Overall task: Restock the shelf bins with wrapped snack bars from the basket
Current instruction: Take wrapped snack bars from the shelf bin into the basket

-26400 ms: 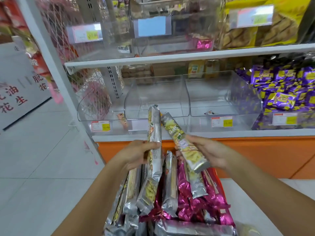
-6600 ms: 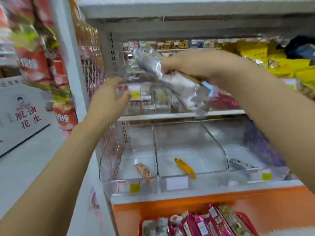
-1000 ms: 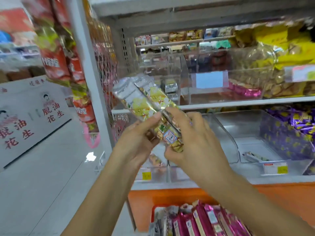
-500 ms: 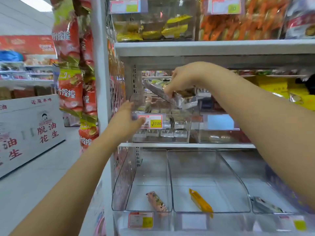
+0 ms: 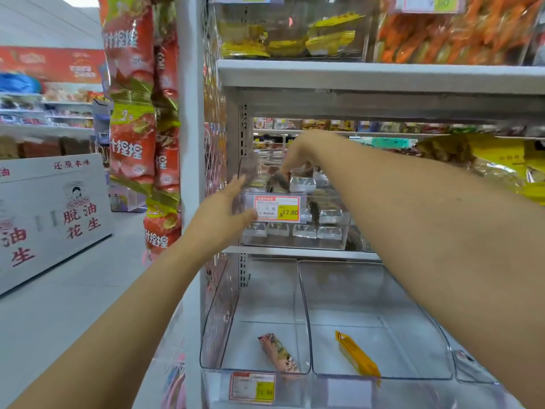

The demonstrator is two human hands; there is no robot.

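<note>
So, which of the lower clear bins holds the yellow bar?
The second bin from the left; a yellow bar lies near its front. The leftmost bin holds a pinkish bar.

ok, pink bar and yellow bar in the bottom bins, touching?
Apart. Head view: the pink bar lies in the left bin, the yellow bar in the next bin, with clear walls between them.
</note>
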